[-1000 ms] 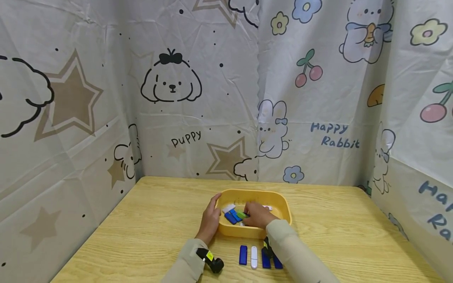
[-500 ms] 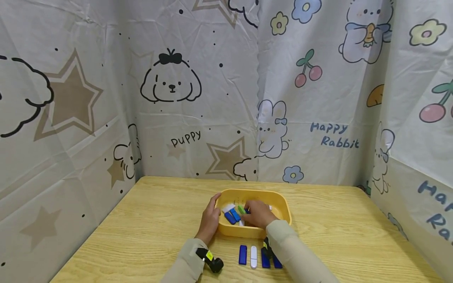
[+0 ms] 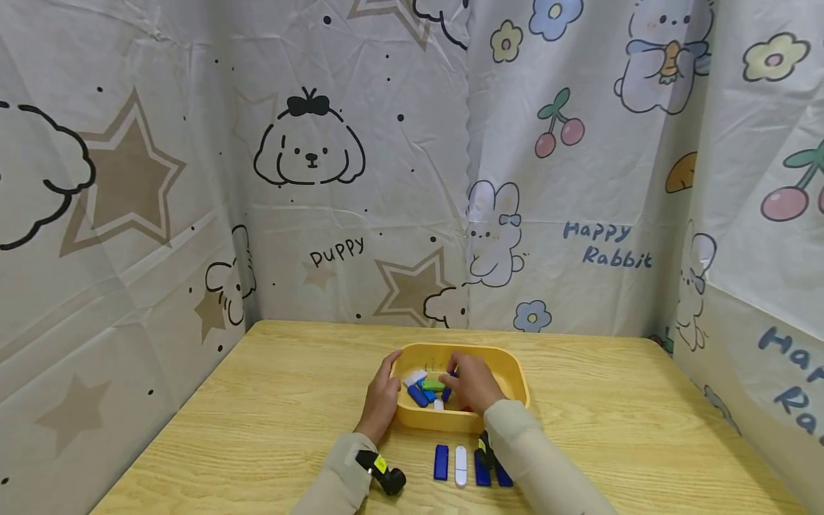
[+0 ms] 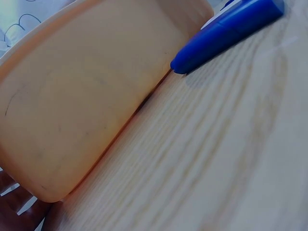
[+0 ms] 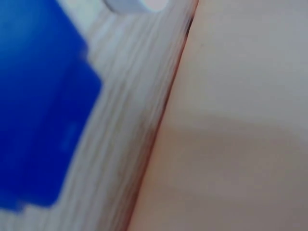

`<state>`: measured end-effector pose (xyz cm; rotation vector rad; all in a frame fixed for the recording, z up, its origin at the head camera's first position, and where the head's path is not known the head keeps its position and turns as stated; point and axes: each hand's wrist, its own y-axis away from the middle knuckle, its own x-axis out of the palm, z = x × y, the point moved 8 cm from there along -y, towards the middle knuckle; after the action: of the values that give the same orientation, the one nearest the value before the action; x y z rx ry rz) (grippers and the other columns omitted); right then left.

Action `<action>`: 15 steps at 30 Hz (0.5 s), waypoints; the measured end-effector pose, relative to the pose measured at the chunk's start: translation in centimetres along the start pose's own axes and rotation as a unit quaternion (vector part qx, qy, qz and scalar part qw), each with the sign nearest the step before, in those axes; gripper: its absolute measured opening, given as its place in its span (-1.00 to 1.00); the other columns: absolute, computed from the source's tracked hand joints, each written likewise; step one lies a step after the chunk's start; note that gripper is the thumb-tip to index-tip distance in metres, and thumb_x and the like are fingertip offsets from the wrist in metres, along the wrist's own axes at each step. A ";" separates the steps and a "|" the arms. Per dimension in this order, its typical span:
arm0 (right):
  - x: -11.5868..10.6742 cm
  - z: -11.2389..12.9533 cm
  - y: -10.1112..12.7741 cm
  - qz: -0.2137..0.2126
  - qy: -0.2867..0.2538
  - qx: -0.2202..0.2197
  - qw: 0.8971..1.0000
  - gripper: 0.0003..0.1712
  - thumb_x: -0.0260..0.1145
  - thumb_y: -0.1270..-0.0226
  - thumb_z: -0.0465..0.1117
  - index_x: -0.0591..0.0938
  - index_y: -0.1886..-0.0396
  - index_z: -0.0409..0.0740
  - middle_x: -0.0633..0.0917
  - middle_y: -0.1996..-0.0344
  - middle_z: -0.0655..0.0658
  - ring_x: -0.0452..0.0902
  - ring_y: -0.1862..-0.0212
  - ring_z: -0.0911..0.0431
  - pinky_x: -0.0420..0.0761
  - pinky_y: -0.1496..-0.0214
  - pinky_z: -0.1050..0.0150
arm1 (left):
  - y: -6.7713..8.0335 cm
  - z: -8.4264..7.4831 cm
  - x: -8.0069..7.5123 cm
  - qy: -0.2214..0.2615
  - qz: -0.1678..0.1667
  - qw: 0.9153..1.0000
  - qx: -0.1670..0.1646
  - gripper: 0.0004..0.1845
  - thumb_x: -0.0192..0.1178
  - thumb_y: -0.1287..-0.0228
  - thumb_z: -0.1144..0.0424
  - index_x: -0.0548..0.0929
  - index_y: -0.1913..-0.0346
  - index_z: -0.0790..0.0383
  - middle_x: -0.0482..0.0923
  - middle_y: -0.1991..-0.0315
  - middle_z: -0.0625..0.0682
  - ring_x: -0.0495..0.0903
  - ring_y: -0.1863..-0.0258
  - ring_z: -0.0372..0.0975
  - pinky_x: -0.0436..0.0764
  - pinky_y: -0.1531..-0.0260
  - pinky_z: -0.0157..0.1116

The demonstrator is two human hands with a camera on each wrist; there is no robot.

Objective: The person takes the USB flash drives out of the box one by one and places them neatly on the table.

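Room: We see a curtain (image 3: pixel 309 179) with puppies, rabbits, stars and cherries hung behind and beside a wooden table (image 3: pixel 257 429).
Landmark: A yellow tray (image 3: pixel 515 375) sits in the middle of the table, and we tell every place from it.
Left hand: Our left hand (image 3: pixel 381 400) is at the left end of the tray. Its fingers curl round the rim and hold the tray.
In the tray: Little sticks lie inside, left of the middle: a white one, some blue sticks (image 3: pixel 417 395) and a green stick (image 3: pixel 433 385).
Right hand: Our right hand (image 3: pixel 473 385) is inside the tray, just right of the sticks. Its bent fingertips are at the green stick. We cannot tell if they pinch it.
In front of the tray: A row lies on the table near us: a blue stick (image 3: pixel 440 463), a white stick (image 3: pixel 460 466), then more blue ones partly under our right sleeve (image 3: pixel 534 465).
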<state>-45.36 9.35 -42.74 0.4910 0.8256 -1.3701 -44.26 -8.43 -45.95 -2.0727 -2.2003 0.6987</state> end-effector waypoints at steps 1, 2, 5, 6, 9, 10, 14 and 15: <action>0.0 0.0 0.0 -0.003 -0.009 0.002 1.000 -0.80 0.38 -0.24 -0.15 0.51 0.34 -0.11 0.53 0.54 -0.06 0.47 0.57 0.12 0.51 0.55 0.31 | 0.0 0.0 0.0 0.000 0.000 1.000 -0.001 -0.40 -0.18 -0.27 0.43 0.30 -0.41 0.14 0.26 -0.40 0.12 0.21 -0.39 -0.01 0.19 -0.32 0.08; -0.1 -0.1 0.0 -0.007 -0.019 0.004 1.000 -0.80 0.38 -0.24 -0.17 0.50 0.34 -0.10 0.53 0.53 -0.06 0.47 0.55 0.11 0.52 0.54 0.31 | 0.0 0.0 0.0 0.000 0.000 1.000 -0.001 -0.40 -0.18 -0.27 0.43 0.30 -0.41 0.14 0.26 -0.40 0.12 0.21 -0.39 -0.01 0.19 -0.32 0.08; -0.3 -0.1 -0.1 -0.021 -0.037 -0.003 0.999 -0.80 0.38 -0.24 -0.20 0.49 0.33 -0.09 0.54 0.50 -0.05 0.49 0.50 0.11 0.55 0.48 0.31 | 0.0 0.1 0.0 0.002 0.001 1.000 -0.003 -0.40 -0.18 -0.27 0.43 0.30 -0.41 0.14 0.25 -0.41 0.12 0.20 -0.39 -0.01 0.19 -0.32 0.08; -0.4 0.0 -0.1 -0.026 -0.041 -0.007 0.999 -0.80 0.38 -0.24 -0.21 0.49 0.32 -0.09 0.54 0.48 -0.05 0.49 0.48 0.11 0.57 0.45 0.31 | 0.0 0.1 0.0 0.003 0.001 1.000 -0.002 -0.40 -0.18 -0.27 0.43 0.29 -0.41 0.15 0.25 -0.41 0.12 0.20 -0.39 -0.01 0.18 -0.32 0.08; -0.6 0.1 -0.2 -0.038 -0.042 -0.020 0.998 -0.80 0.38 -0.23 -0.26 0.50 0.27 -0.12 0.57 0.42 -0.04 0.50 0.39 0.11 0.62 0.31 0.30 | 0.0 0.0 -0.1 0.002 0.000 1.000 -0.001 -0.39 -0.18 -0.26 0.43 0.29 -0.41 0.16 0.26 -0.41 0.11 0.20 -0.39 -0.02 0.18 -0.33 0.06; -0.6 0.1 -0.2 -0.041 -0.042 -0.022 0.998 -0.80 0.37 -0.23 -0.29 0.51 0.24 -0.13 0.58 0.38 -0.04 0.51 0.37 0.11 0.64 0.26 0.28 | 0.0 0.0 -0.1 0.001 -0.001 1.000 0.000 -0.39 -0.18 -0.26 0.43 0.29 -0.41 0.17 0.26 -0.41 0.12 0.20 -0.39 -0.02 0.18 -0.33 0.07; -0.9 0.4 -0.3 -0.053 -0.040 -0.038 0.997 -0.76 0.33 -0.26 -0.37 0.56 0.09 -0.19 0.63 0.26 -0.07 0.53 0.26 0.08 0.64 0.07 0.16 | 0.0 0.1 0.0 0.000 -0.001 1.000 -0.002 -0.39 -0.18 -0.26 0.43 0.29 -0.41 0.17 0.26 -0.41 0.11 0.20 -0.39 -0.02 0.18 -0.32 0.07; -1.0 0.4 -0.3 -0.058 -0.037 -0.043 0.997 -0.75 0.31 -0.27 -0.38 0.58 0.06 -0.20 0.64 0.24 -0.08 0.53 0.25 0.08 0.64 0.06 0.14 | 0.0 0.2 0.0 0.001 -0.001 1.000 -0.003 -0.39 -0.18 -0.26 0.43 0.29 -0.41 0.17 0.25 -0.41 0.11 0.20 -0.39 -0.01 0.18 -0.32 0.07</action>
<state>-45.59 9.63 -41.68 0.3277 0.8596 -1.4445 -44.34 -8.48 -46.07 -2.0728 -2.2051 0.6916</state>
